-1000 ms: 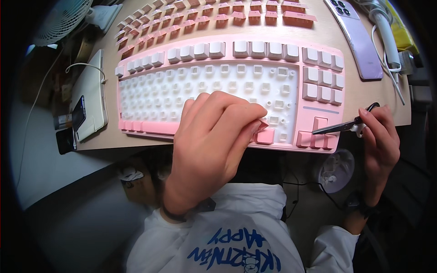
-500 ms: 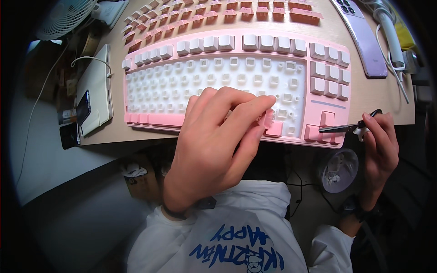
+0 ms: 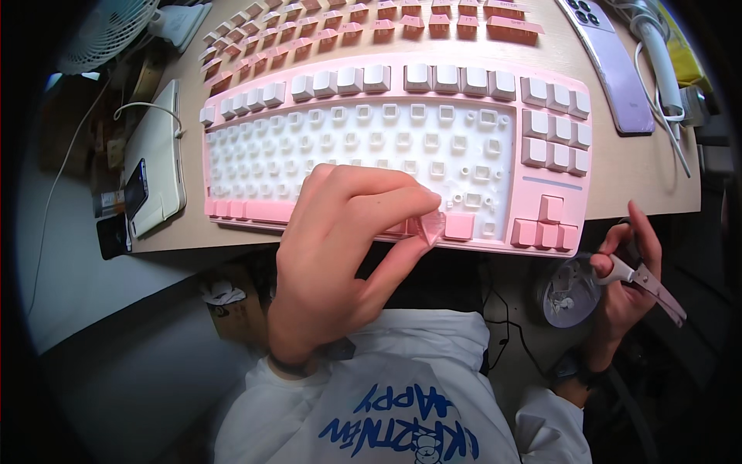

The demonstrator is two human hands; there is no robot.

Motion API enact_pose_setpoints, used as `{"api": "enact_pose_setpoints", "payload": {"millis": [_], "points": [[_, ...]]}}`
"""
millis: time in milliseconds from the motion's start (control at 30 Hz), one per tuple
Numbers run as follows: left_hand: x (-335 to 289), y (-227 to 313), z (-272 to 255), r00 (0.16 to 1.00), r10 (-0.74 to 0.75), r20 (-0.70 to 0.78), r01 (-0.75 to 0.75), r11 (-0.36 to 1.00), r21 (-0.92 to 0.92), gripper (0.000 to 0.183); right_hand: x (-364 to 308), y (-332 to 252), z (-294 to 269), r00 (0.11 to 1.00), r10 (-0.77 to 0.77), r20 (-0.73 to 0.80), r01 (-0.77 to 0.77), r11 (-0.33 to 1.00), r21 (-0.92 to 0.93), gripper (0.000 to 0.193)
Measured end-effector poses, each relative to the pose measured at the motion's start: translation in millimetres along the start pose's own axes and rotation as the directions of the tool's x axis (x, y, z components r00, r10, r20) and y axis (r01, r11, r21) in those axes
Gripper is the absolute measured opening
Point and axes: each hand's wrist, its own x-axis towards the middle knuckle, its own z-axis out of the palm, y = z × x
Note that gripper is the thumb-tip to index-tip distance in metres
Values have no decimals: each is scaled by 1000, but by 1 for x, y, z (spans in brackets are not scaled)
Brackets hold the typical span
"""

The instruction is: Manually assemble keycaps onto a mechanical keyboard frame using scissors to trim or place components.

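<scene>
My left hand (image 3: 332, 247) is over the front edge of a pink keyboard (image 3: 512, 155), with thumb and fingertips pinched on a small pink see-through piece (image 3: 431, 227). Whether it is a keycap or a bit of plastic, I cannot tell. Beside it is a pink key (image 3: 459, 226) in the bottom row. White sockets without caps fill the keyboard's middle; white keycaps (image 3: 444, 77) line its top and right side. Off the table's right front edge, my right hand (image 3: 630, 286) holds scissors (image 3: 655, 291) by their pale handle, the blades pointing down to the right.
Rows of loose pink keycaps (image 3: 352, 31) lie behind the keyboard. A purple phone (image 3: 626, 97) and a white power strip (image 3: 662, 69) are at the right. Below the table edge stands a clear tub (image 3: 568, 298) with scraps. A white fan (image 3: 108, 31) and a tablet (image 3: 164, 155) are at the left.
My right hand has swung the scissors from over the arrow keys to below the table edge, turning the blades away. My left hand has shifted slightly left and down with the pink piece.
</scene>
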Motion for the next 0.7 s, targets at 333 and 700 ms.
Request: {"api": "enact_pose_setpoints", "payload": {"millis": [333, 700], "points": [[-6, -10, 2, 994, -35, -100, 22, 993, -119, 43, -23, -9, 34, 970, 218, -111, -180, 943, 280, 87], [-6, -12, -15, 995, -87, -42, 82, 991, -109, 45, -32, -15, 62, 940, 301, -159, -279, 949, 148, 86]]}}
